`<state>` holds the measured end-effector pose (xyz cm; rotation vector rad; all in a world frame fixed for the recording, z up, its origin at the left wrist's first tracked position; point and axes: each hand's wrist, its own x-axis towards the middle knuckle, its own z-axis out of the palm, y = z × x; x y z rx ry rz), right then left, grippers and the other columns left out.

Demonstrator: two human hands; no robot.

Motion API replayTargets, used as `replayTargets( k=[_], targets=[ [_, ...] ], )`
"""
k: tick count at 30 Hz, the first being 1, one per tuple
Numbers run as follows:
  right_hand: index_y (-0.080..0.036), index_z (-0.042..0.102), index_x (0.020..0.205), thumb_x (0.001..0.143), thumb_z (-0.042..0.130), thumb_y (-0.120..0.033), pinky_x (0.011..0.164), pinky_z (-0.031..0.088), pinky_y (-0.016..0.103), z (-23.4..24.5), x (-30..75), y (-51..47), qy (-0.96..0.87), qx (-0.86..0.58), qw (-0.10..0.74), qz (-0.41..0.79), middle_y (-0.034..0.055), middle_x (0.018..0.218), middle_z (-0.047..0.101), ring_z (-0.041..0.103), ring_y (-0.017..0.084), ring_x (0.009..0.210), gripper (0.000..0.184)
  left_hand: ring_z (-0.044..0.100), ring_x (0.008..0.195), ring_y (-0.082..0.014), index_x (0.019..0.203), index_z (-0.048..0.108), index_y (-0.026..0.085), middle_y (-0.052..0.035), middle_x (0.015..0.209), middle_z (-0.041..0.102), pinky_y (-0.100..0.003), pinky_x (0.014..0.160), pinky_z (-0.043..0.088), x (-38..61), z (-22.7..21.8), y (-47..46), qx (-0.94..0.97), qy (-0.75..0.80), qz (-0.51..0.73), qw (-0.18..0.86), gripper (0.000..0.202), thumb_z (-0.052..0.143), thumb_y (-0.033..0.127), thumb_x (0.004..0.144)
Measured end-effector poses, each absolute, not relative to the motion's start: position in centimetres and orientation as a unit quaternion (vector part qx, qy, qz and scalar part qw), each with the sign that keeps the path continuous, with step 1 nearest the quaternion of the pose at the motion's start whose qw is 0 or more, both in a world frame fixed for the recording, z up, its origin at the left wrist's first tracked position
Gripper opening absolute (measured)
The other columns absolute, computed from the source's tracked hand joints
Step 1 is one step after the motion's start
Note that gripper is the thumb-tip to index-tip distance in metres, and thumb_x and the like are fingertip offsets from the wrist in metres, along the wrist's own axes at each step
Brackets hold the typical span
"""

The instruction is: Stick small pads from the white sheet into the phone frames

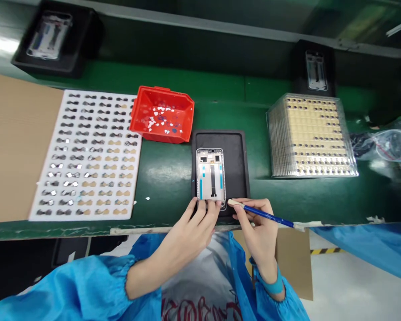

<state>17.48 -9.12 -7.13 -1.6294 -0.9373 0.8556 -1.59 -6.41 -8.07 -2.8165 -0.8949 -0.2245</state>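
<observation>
A phone frame (207, 178), silver with blue strips and a dark ribbon down its middle, lies in a shallow black tray (235, 167) at the bench's front edge. My left hand (195, 225) rests its outstretched fingertips on the frame's lower end. In my right hand (259, 227) is a slim blue pen-like tool (269, 216), pinched between thumb and fingers. Its cream tip points left, close to the frame's lower right corner; whether it touches cannot be seen.
Left is a white sheet (103, 211) with rows of small dark parts, beside cardboard (20, 147). A red bin (180, 120) holds white scraps. Right stand stacked clear trays (314, 133) and plastic bags (394, 145). Black trays with phone frames (50, 35) (316, 71) stand behind.
</observation>
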Motion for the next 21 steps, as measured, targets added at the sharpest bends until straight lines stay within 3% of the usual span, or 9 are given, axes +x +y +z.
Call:
replayTargets(
  k=[7,15,21],
  targets=[
    [-0.024,0.066,0.093,0.096,0.088,-0.047,0.061,0.069,0.024,-7.1,17.5,-9.0,-0.382,-0.672,0.513,0.372,0.0063,0.098,0.083,0.083,0.019,0.075,0.031,0.062,0.124,-0.0343,0.147,0.066,0.009,-0.0179,0.136,0.070,-0.051,0.116,0.044,-1.3,-8.0,-6.9,-0.939,-0.330,-0.100,0.015,0.049,0.050,0.025,0.103],
    [-0.024,0.066,0.093,0.097,0.086,-0.047,0.061,0.073,0.028,-7.3,17.6,-9.0,-0.384,-0.666,0.518,0.374,0.0071,0.098,0.082,0.084,0.022,0.079,0.031,0.057,0.119,-0.0289,0.144,0.068,0.018,-0.0128,0.132,0.070,-0.040,0.106,0.044,-2.9,-8.4,-4.8,-0.933,-0.309,-0.153,-0.099,0.047,0.057,0.027,0.100],
    [-0.023,0.067,0.093,0.097,0.087,-0.046,0.061,0.073,0.030,-7.2,17.8,-9.0,-0.407,-0.671,0.512,0.349,0.0080,0.097,0.082,0.084,0.024,0.081,0.030,0.060,0.119,-0.0267,0.151,0.062,0.016,-0.0107,0.131,0.073,-0.037,0.108,0.043,-2.4,-9.2,-4.2,-0.947,-0.289,-0.136,-0.037,0.051,0.057,0.032,0.103]
  ],
)
